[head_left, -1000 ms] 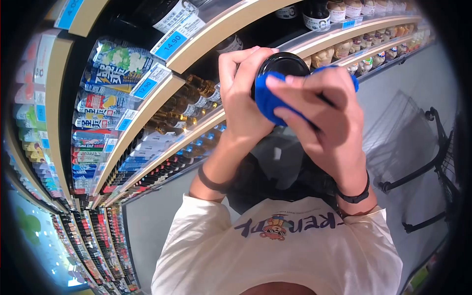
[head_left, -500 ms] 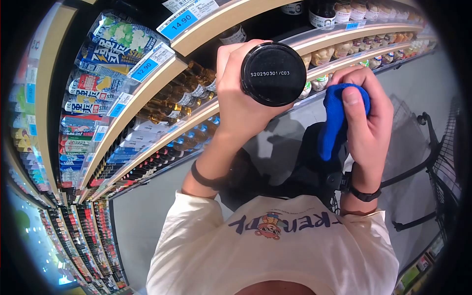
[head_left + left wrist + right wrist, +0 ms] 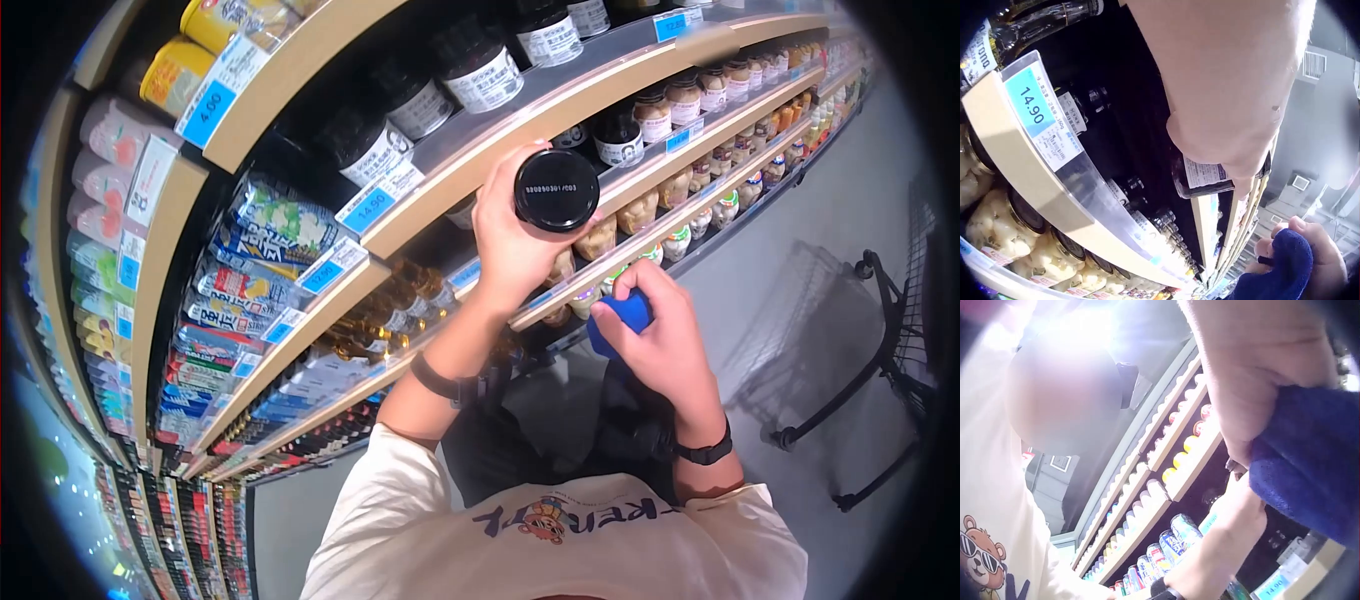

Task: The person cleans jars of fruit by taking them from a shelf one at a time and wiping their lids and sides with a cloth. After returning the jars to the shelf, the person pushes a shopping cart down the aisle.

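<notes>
In the head view, the left hand [image 3: 513,232] grips a dark jar by its side, with the round black lid [image 3: 557,190] facing the camera and small printed characters on it. The left wrist view shows part of the jar's label [image 3: 1205,174] below the palm. The right hand [image 3: 660,325] pinches a bunched blue cloth [image 3: 619,322] between thumb and fingers, below and to the right of the jar, apart from it. In the right wrist view the cloth [image 3: 1310,459] hangs from that hand.
Shelves with jars [image 3: 483,78], cans and bottles run along the left and top, with a 14.90 price tag [image 3: 372,205] on one edge. Jars of pale contents [image 3: 637,212] fill lower shelves. A wire shopping cart [image 3: 905,350] stands on the grey floor at right.
The right hand has taken the cloth off the lid and lowered it. The left hand holds the jar farther from the head camera, nearer the shelf. The view has shifted, showing more upper shelf jars.
</notes>
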A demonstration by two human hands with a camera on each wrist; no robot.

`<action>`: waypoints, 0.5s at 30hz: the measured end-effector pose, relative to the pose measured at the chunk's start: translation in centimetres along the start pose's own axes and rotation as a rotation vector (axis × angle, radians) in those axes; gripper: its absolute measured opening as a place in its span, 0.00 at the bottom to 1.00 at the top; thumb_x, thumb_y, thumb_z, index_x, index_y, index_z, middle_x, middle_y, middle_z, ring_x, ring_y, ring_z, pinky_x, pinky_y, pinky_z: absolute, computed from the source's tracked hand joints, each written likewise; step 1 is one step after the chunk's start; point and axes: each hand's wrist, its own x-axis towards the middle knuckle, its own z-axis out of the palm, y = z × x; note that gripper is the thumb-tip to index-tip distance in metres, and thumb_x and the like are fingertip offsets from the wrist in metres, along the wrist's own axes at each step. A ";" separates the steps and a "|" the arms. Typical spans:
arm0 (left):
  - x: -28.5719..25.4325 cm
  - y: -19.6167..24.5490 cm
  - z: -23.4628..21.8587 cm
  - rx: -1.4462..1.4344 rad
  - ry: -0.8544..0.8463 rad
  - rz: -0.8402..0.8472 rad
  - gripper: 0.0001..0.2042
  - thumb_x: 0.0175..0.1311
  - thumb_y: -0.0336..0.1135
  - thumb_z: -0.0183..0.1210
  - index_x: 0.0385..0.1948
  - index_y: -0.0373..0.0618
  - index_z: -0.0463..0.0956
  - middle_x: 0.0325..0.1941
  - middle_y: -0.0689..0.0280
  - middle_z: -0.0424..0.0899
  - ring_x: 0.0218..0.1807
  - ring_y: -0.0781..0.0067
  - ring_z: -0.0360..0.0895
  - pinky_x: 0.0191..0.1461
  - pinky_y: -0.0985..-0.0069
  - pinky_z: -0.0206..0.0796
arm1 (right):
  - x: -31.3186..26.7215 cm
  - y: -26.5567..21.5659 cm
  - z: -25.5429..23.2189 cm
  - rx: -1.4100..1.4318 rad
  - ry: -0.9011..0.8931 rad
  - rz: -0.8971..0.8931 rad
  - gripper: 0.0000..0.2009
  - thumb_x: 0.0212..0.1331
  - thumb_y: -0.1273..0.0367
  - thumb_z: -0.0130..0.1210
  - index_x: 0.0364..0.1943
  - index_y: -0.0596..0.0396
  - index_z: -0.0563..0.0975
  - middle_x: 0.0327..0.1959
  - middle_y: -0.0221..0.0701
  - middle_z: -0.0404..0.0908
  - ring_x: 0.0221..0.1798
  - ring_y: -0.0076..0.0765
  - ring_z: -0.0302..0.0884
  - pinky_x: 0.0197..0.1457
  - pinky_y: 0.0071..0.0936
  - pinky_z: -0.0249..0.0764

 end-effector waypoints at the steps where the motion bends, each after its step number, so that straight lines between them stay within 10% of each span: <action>1: -0.2 -0.2 0.6 -0.017 0.015 -0.002 0.36 0.38 0.34 0.85 0.55 0.43 0.78 0.55 0.55 0.85 0.57 0.56 0.84 0.63 0.64 0.76 | -0.1 0.2 -0.1 0.021 -0.005 0.024 0.14 0.55 0.73 0.69 0.34 0.57 0.71 0.30 0.38 0.75 0.32 0.46 0.72 0.38 0.34 0.72; 15: -0.6 -2.5 2.7 0.163 0.074 0.286 0.39 0.35 0.30 0.86 0.56 0.45 0.75 0.62 0.54 0.82 0.60 0.60 0.82 0.65 0.66 0.75 | -1.1 2.4 0.2 -0.007 -0.072 -0.045 0.15 0.55 0.73 0.70 0.35 0.57 0.71 0.32 0.39 0.74 0.34 0.52 0.75 0.40 0.38 0.73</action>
